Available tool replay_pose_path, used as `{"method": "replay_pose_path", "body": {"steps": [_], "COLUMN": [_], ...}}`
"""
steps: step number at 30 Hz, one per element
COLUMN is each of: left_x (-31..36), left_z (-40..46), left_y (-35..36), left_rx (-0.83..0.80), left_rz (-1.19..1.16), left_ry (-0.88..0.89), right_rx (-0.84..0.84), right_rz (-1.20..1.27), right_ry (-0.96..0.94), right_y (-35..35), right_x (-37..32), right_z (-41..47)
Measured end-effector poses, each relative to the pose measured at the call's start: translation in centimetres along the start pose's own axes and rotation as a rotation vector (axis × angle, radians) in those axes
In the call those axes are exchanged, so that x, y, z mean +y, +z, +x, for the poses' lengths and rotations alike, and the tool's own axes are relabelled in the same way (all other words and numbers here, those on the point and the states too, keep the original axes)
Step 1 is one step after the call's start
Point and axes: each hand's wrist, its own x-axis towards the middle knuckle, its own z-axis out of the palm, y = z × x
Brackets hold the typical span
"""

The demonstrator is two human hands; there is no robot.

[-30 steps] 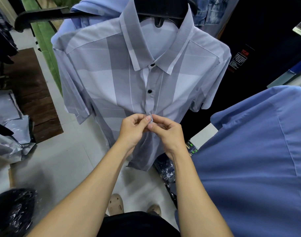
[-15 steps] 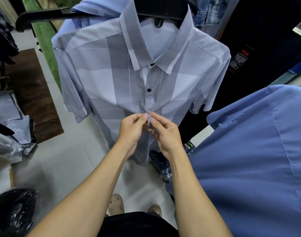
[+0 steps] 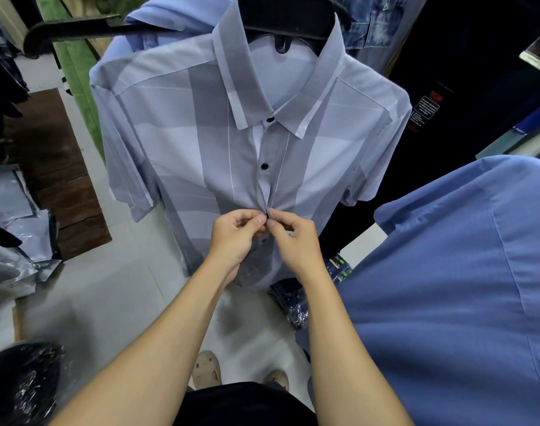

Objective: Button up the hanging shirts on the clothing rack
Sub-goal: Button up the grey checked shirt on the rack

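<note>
Both hands pinch the placket together at a dark button (image 3: 266, 216), left hand (image 3: 236, 238) and right hand (image 3: 293, 238) fingertips touching, on the grey checked shirt (image 3: 176, 142) hanging from a black hanger (image 3: 290, 13), two buttons fastened above

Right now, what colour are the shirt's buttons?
Black, on the buttons in the head view.

We are looking down on a pale tiled floor (image 3: 109, 302), with a dark wooden mat (image 3: 56, 179) lying at the left. Grey plastic bags (image 3: 13, 229) are piling beside it. A green panel (image 3: 75, 75) is leaning upward behind, and the right side is sitting in darkness.
</note>
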Motion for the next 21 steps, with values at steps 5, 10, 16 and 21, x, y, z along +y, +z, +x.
{"method": "replay_pose_path", "body": {"steps": [5, 10, 16, 21], "left_x": [-0.1, 0.2, 0.9, 1.0], "left_z": [-0.1, -0.1, 0.0, 0.1], "left_y": [0.1, 0.2, -0.1, -0.2], "left_rx": [0.000, 0.018, -0.024, -0.014], "left_rz": [0.029, 0.006, -0.006, 0.046], "left_ry": [0.038, 0.055, 0.054, 0.057], "right_rx": [-0.020, -0.018, 0.074, 0.114], "right_rz": [0.009, 0.144, 0.159, 0.163], "right_ry": [0.030, 0.084, -0.014, -0.058], "right_y": [0.2, 0.4, -0.3, -0.4], "right_x": [0.0, 0.0, 0.2, 0.1], "right_z": [0.1, 0.6, 0.4, 0.4]}}
